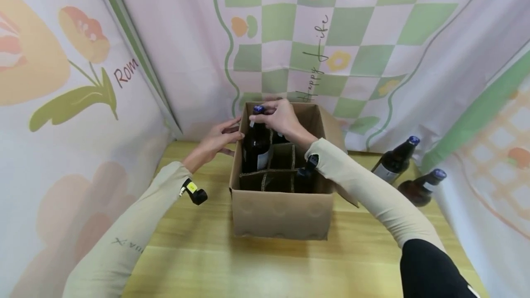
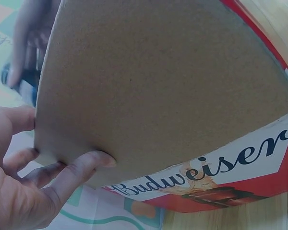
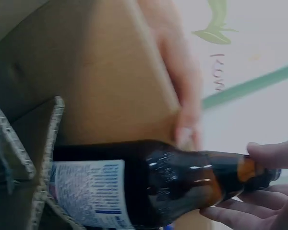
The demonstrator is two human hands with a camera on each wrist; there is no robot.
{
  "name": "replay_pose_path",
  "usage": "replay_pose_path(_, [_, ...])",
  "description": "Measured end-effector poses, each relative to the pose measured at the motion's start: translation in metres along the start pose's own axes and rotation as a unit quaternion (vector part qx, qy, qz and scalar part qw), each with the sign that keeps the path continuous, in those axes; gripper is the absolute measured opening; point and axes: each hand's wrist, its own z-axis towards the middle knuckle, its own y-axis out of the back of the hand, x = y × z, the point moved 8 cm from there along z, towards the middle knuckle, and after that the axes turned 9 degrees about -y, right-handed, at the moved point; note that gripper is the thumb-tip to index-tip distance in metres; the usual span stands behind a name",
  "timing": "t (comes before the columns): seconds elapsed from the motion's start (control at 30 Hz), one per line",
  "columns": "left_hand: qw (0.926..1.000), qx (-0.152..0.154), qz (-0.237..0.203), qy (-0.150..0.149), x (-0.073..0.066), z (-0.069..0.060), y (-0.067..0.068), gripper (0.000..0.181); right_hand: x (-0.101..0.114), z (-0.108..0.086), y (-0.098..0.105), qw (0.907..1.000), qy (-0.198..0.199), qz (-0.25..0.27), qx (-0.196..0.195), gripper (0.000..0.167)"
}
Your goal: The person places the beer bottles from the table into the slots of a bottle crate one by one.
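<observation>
My right hand (image 1: 281,117) pinches the neck of a dark brown beer bottle (image 3: 177,184) with a blue cap. The bottle stands in the far-left part of an open cardboard box (image 1: 281,213), its lower end down among the dividers. Its white label shows in the right wrist view. My left hand (image 1: 215,140) holds the box's left wall, thumb at the rim and fingers along the outside. In the left wrist view, its fingers (image 2: 98,159) touch the plain brown cardboard above a red and white "Budweiser" panel.
Cardboard dividers (image 1: 283,155) split the box into cells. Another blue-capped bottle (image 1: 304,174) sits at the near right inside, partly hidden by my wrist. Two more bottles, one here (image 1: 391,164) and one nearer (image 1: 420,190), stand right of the box on the wooden table (image 1: 198,256). Printed curtains surround it.
</observation>
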Motion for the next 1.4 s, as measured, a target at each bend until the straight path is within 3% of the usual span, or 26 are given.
replay_pose_path(0.2, [1.0000,0.004,-0.003,0.004,0.003,0.000,-0.002,0.071,-0.009,-0.002,-0.014,0.9954,-0.001,-0.092,0.024,0.040])
replay_pose_path(0.47, [1.0000,-0.002,-0.001,0.002,-0.001,0.001,-0.001,0.071,-0.012,-0.001,-0.022,0.9845,0.036,-0.164,0.050,0.015])
replay_pose_path(0.57, [1.0000,-0.001,-0.004,-0.001,-0.003,0.002,-0.001,0.071,-0.015,-0.001,-0.026,0.9804,0.053,-0.181,0.058,0.023])
replay_pose_path(0.67, [1.0000,-0.001,-0.004,-0.004,-0.002,0.002,-0.001,0.071,-0.020,-0.004,-0.035,0.9728,0.071,-0.209,0.071,0.022])
replay_pose_path(0.8, [1.0000,-0.001,-0.005,0.001,0.000,0.000,0.000,0.070,-0.029,-0.010,-0.050,0.9549,0.090,-0.265,0.100,0.031])
replay_pose_path(0.97, [1.0000,-0.007,-0.003,0.002,0.000,-0.002,0.001,0.070,-0.036,-0.013,-0.064,0.9442,0.100,-0.279,0.144,0.039])
replay_pose_path(1.13, [1.0000,-0.007,0.002,0.002,0.000,-0.001,0.001,0.069,-0.039,-0.011,-0.067,0.9364,0.081,-0.297,0.168,0.044])
replay_pose_path(1.3, [0.9999,-0.006,0.007,0.005,0.001,0.000,0.001,0.068,-0.036,-0.008,-0.065,0.9255,0.054,-0.314,0.205,0.041])
replay_pose_path(1.4, [1.0000,-0.004,0.006,0.004,0.002,0.001,0.001,0.068,-0.030,-0.007,-0.059,0.9265,0.045,-0.300,0.222,0.034])
